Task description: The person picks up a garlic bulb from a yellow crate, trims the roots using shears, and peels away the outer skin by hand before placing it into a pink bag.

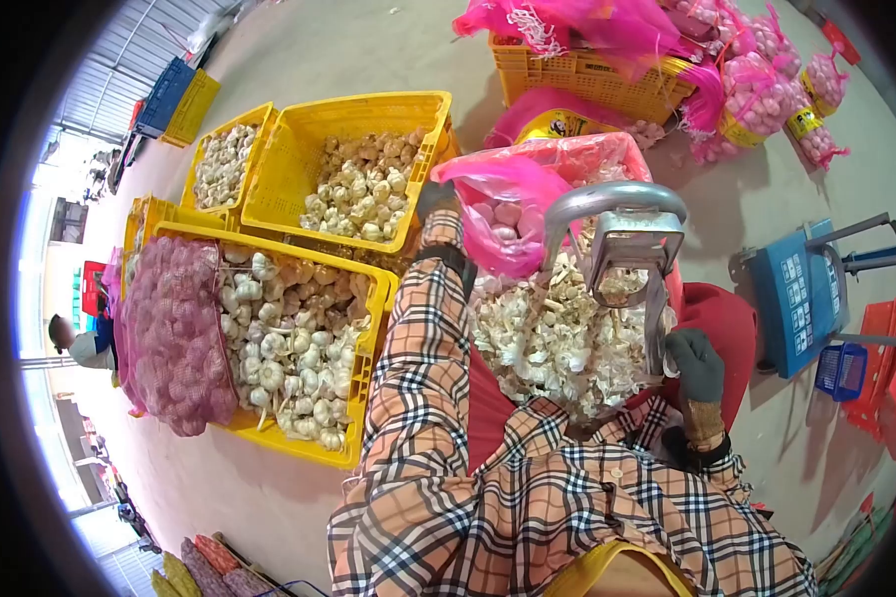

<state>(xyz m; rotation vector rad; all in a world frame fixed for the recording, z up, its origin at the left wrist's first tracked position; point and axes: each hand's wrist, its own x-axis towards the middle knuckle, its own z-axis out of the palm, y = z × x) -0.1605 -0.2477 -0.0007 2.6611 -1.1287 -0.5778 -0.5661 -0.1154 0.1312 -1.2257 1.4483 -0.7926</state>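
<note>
My left hand (436, 199), in a dark glove, is at the left edge of a bright pink mesh bag (508, 239) with garlic bulbs inside; its fingers are mostly hidden. My right hand (697, 364), in a grey glove, is closed beside the lower end of a grey metal frame (617, 199); what it holds is hidden. The frame stands over a pink-lined container (607, 154) filled with garlic skins and stalks (548, 348), between my knees.
Yellow crates (353, 438) of garlic stand at the left, with a purple mesh sack (174, 333) on one. More bagged garlic (757, 95) lies at the upper right. A blue scale (796, 298) stands at the right. A person (92, 348) is at the far left.
</note>
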